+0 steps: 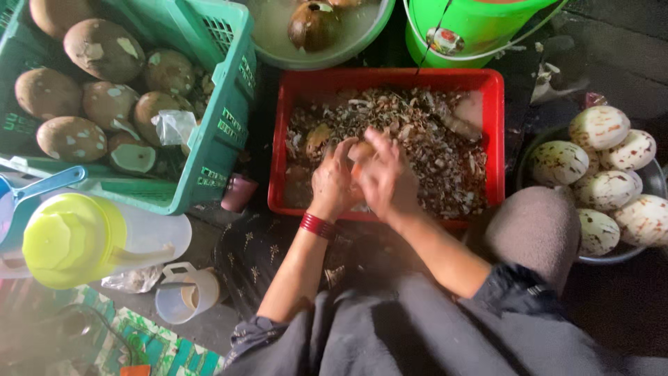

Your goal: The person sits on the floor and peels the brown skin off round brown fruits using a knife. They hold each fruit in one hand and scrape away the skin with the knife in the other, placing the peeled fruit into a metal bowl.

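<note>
Both my hands meet over a red plastic crate (492, 132) filled with brown and white peelings. My left hand (332, 182), with red bangles at the wrist, cups a small pale brownish fruit (361, 149). My right hand (387, 178) is blurred and lies over the same fruit; whether it holds a tool is hidden. A green crate (224, 104) at the left holds several brown unpeeled round fruits (104, 49). A metal bowl (652, 177) at the right holds several peeled white fruits (600, 127) with brown flecks.
A round basin (278, 49) with a brown fruit stands behind the red crate, beside a green bucket (473, 28). A clear jug with a yellow lid (76, 240), a blue scoop (35, 191) and a small plastic cup (184, 296) sit at the left.
</note>
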Demonstrator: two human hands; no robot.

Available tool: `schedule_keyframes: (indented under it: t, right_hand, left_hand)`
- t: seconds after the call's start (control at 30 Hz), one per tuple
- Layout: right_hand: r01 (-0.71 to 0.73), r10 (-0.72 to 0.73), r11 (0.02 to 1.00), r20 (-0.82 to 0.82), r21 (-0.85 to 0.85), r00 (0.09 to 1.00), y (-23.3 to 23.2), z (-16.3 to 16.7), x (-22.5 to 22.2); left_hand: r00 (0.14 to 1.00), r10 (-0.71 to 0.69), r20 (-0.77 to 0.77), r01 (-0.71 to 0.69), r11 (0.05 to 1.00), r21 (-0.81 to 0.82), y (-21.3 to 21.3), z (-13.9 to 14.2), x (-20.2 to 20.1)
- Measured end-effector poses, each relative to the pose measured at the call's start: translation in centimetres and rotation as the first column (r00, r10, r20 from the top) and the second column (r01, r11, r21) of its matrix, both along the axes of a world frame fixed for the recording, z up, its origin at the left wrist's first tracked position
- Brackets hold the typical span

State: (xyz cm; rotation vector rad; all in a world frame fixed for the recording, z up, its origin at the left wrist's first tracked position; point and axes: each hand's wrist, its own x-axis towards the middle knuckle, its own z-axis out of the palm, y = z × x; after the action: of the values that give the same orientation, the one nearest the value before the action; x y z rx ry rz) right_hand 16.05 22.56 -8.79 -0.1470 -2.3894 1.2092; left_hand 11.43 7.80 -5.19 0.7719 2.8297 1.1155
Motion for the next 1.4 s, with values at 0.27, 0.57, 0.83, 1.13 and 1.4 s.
schedule_keyframes:
  t: [0.27,0.57,0.83,1.13,1.4]
  right_hand:
    - [-0.011,0.008,1.0,0.107,0.023,0.994,1.0,1.2,-0.9]
    - [0.137,0.33,0.635,0.428,-0.76,0.842,7.1,-8.7,-6.3]
    - [0.101,0.003,0.922,-0.27,0.372,0.963,-0.2,-2.4,1.1]
    - [0.086,-0.017,0.976,0.326,-0.198,0.945,-0.1,2.8,-0.4]
    - [0.098,0.327,0.651,0.395,-0.753,0.858,6.0,-8.0,-5.5]
  left_hand:
    - [0.996,-0.07,0.053,0.068,0.997,0.042,0.1,0.5,0.1]
    - [0.985,-0.032,-0.17,-0.003,0.98,-0.2,1.8,1.8,1.8]
    - [0.993,0.045,0.108,-0.04,0.998,-0.05,0.4,0.5,0.3]
    - [0.999,-0.002,-0.044,0.004,0.999,0.053,0.2,-0.4,1.0]
    - [0.981,0.026,-0.193,-0.062,0.981,-0.183,2.0,1.7,2.2]
